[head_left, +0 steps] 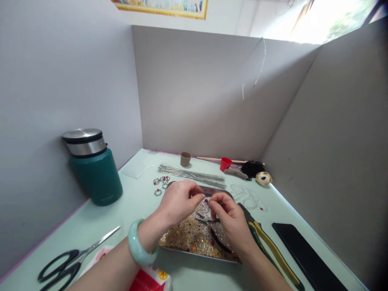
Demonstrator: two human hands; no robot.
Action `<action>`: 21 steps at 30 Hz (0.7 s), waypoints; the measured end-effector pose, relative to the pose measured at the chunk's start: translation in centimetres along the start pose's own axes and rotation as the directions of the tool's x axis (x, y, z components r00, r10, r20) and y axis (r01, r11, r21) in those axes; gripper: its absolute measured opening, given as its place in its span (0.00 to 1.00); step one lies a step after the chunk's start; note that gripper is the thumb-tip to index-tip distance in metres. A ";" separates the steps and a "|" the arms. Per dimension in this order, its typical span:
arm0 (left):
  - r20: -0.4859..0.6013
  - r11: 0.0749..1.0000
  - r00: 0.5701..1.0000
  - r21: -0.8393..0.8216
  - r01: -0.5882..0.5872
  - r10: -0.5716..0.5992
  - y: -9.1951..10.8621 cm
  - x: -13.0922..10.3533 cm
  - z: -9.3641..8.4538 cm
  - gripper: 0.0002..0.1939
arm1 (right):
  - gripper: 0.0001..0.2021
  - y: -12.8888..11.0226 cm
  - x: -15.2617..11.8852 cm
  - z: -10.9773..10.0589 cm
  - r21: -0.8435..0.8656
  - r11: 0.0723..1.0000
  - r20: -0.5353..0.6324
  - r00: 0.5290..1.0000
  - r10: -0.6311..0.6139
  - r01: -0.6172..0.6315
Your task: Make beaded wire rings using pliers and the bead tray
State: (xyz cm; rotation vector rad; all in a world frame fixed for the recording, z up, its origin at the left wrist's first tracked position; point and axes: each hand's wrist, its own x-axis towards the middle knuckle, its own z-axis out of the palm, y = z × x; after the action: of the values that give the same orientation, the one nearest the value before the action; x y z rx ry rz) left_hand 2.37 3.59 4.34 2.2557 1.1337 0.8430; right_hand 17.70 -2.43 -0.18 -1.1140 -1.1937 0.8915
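Both hands are over a tray of beads (182,235), mostly gold with a few red, purple and orange ones. My left hand (182,198), with a pale green bangle (140,242) on its wrist, pinches thumb and fingers together. Close beside it on the right, my right hand (228,212) is also closed in a pinch. Whatever sits between the fingertips is too small to make out. Below the hands, small pliers with a black handle (220,241) lie on the beads. Several beaded wire rings (158,192) rest left of the tray.
Behind the tray lies a bundle of thin wires (190,174), with a brown cup (186,159) and a red cup (226,163) beyond. Large pliers (275,252) and a black bar (306,254) are at right; scissors (75,258) and a green flask (95,173) at left. Grey partitions enclose the table.
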 end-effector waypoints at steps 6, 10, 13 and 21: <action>0.210 0.942 0.927 0.060 -0.330 0.311 0.4 -0.4 -0.1 0.06 | 0.06 -0.2 -0.1 -0.1 -0.009 1.000 0.004 1.000 0.004 -0.004; 0.258 0.973 0.945 0.060 -0.222 0.200 0.1 -0.7 0.6 0.08 | 0.05 -0.3 -0.1 -0.2 -0.037 0.999 0.054 0.998 -0.012 0.014; 0.257 0.997 0.964 -0.027 -0.069 0.074 -0.1 -0.7 1.2 0.09 | 0.05 -0.1 -0.1 0.0 -0.077 0.996 0.056 0.997 -0.044 0.048; 0.412 0.736 0.896 -0.554 0.389 -0.164 -0.3 -0.3 1.8 0.08 | 0.09 -0.3 -0.5 0.0 -0.209 0.970 -0.056 0.989 -0.138 0.124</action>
State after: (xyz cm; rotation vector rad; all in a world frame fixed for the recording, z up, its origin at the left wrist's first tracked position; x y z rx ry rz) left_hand 3.39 3.28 2.79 1.5386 0.8347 0.5597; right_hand 17.60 -3.01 -0.01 -1.2055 -1.3063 0.6333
